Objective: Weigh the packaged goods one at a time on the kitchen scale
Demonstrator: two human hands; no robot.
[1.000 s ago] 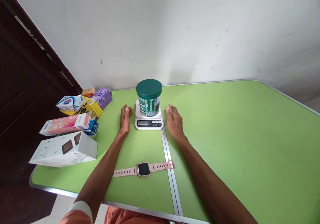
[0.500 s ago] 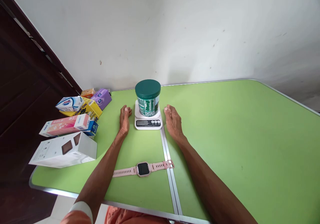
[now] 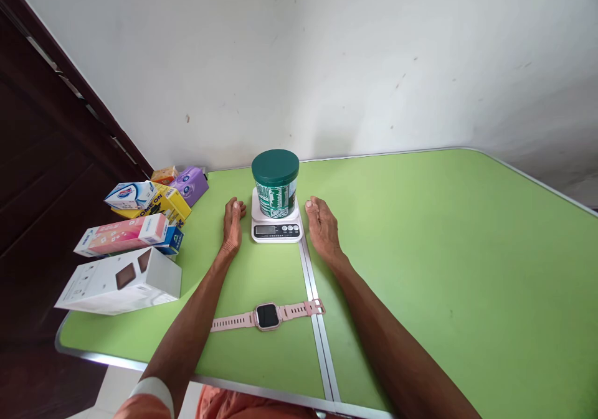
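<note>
A green tub with a dark green lid (image 3: 275, 185) stands upright on a small white kitchen scale (image 3: 276, 240). The scale's display looks grey, with no figures I can make out. To the left of the scale my left hand (image 3: 232, 223) rests on its side, fingers loosely curled in and holding nothing. My right hand (image 3: 324, 227) lies on the other side, thumb on top and fingers folded together, with nothing visible in it. Both hands are apart from scale and tub. Nearer me, between my forearms, a pink smartwatch (image 3: 268, 316) lies stretched out flat.
Several boxes crowd the left of the green table (image 3: 443, 251): a white box (image 3: 121, 282), a pink box (image 3: 124, 233), a yellow box (image 3: 170, 204) and a purple pack (image 3: 191, 184) among them. A metal seam (image 3: 320, 338) crosses the tabletop. A wall (image 3: 374, 64) rises behind.
The view has shifted very slightly, so the tub and scale appear a little farther left. My hands, the tub, the scale and the smartwatch keep their places on the table.
</note>
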